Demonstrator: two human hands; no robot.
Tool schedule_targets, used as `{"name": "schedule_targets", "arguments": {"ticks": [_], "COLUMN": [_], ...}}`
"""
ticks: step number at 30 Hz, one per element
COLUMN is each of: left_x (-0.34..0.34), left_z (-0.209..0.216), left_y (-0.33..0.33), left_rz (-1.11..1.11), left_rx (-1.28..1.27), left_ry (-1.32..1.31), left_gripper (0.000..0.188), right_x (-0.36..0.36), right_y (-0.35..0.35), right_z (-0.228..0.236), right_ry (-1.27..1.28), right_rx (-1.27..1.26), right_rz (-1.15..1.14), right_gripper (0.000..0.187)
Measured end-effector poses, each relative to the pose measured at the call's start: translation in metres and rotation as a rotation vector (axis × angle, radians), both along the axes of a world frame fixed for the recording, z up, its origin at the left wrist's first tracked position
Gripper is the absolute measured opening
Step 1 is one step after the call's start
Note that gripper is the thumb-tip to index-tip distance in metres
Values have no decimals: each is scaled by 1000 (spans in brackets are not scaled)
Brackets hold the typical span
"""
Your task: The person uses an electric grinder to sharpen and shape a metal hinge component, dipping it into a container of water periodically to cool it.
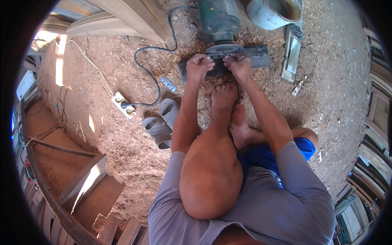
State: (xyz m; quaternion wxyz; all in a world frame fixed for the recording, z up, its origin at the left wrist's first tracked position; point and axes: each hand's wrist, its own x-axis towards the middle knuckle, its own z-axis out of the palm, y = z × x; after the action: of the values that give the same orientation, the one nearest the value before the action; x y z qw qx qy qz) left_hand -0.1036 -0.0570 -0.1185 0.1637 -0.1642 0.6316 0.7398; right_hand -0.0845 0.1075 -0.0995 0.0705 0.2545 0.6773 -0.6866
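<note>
Both hands pinch the ends of a short, dark flat metal strip with slots [217, 56], which looks like a planer blade. My left hand [198, 67] has its left end between closed fingers, and my right hand [239, 66] has the right end. The strip lies along the near edge of a grey grinding wheel [224, 49]; whether they touch I cannot tell. Behind the wheel is the green bench grinder motor [220, 20] that carries it. Beneath my hands a dark flat board [258, 57] rests on the ground.
A grey cable [137, 54] runs from the motor side to a white power strip [123, 105] on the left. Nearby lie a small grey-blue block [168, 83] and sandals [157, 130]. A whitish pot [267, 16] and a long narrow tool [291, 57] are at right. Shavings cover the ground.
</note>
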Motion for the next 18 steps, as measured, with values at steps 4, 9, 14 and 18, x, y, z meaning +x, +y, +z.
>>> {"name": "schedule_targets", "arguments": {"ticks": [4,9,14,18], "left_x": [2,1,1,2], "left_z": [1,1,0,2], "left_y": [-1,-1,-1,-3], "left_rz": [-12,-5,25,57], "left_rx": [-33,-34,5,45], "left_ry": [16,20,21,8], "left_gripper": [12,12,12,12], "right_x": [-1,-2,-4,-5], "right_y": [-2,-4,-4,-8], "right_z": [-1,-5,-5,1], "right_ry": [-34,-40,-52,-71], "right_rx": [12,33,5,-23], "right_rz": [13,-3,-24,-16], "right_gripper": [20,17,15,14]}}
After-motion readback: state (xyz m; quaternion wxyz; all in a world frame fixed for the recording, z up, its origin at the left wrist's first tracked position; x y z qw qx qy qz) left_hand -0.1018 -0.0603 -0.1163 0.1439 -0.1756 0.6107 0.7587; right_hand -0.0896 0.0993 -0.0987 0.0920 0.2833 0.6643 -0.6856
